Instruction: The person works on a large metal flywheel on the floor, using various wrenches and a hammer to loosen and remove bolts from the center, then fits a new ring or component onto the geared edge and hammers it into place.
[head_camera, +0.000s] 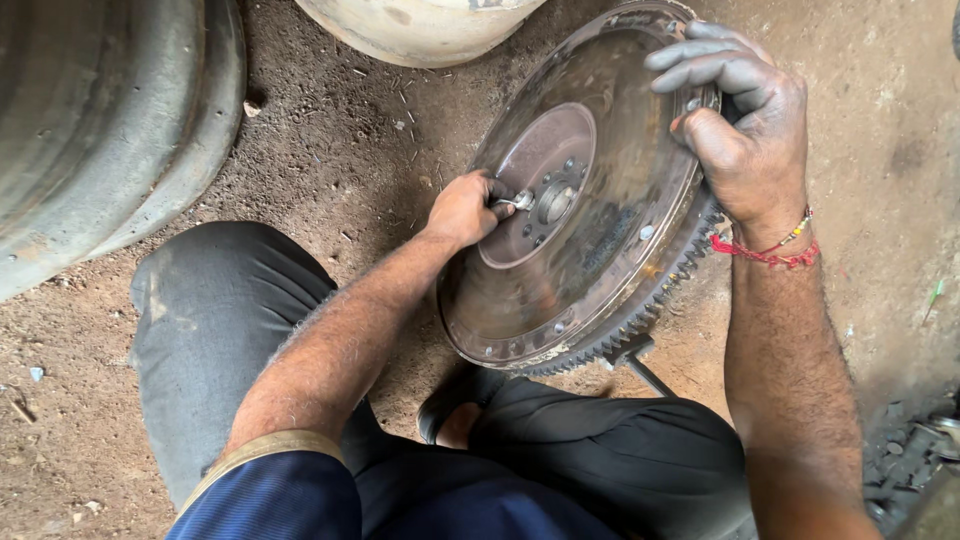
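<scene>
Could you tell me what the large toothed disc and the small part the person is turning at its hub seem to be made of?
The toothed disc, steadied by the right hand, looks like cast iron or steel: dull grey-brown face, rust patches, machined rim teeth. The small part pinched in the left hand appears to be bright bare steel, judging by its silvery shine, though it is too small to be sure.

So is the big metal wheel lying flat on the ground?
No, the toothed metal wheel stands tilted on its edge, steadied at the rim by the right hand.

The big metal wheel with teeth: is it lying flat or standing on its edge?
Standing tilted on its edge: the toothed wheel rests on the dirt, right hand holding its rim.
</scene>
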